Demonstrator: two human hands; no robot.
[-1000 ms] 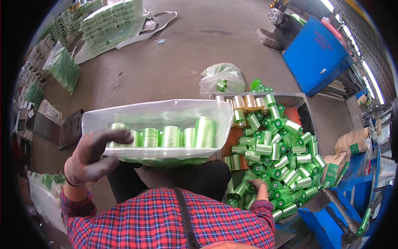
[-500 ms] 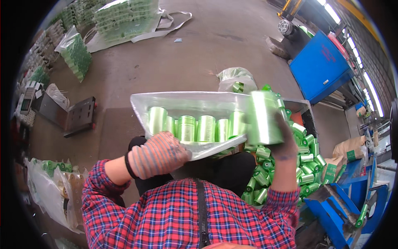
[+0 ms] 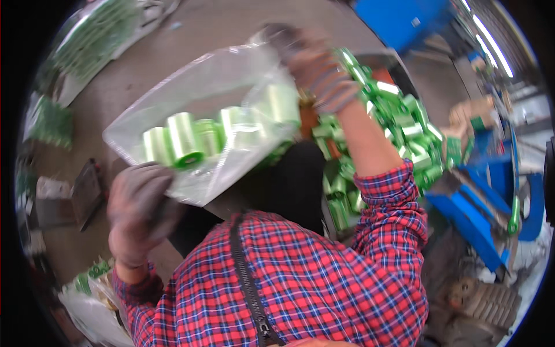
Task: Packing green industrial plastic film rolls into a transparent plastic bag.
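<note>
A clear plastic bag lies tilted in front of my lap, with several green film rolls standing in a row inside it. My left hand, in a grey-palmed knit glove, is at the bag's near left edge. Motion smears its fingers, so their grip is hidden. My right hand, in a striped glove, reaches to the bag's far right corner. Its fingers are closed on the plastic there, though blurred. No roll shows in either hand.
To the right is a heap of loose green rolls in a dark-edged bin. Beyond it stands a blue cabinet. Blue metal machine parts are at the near right. A wrapped green stack stands at the left.
The roll that was in my right hand has left it, and that hand has moved up to the bag's far corner. My left hand has shifted left. The bag is tilted, and the whole view has turned.
</note>
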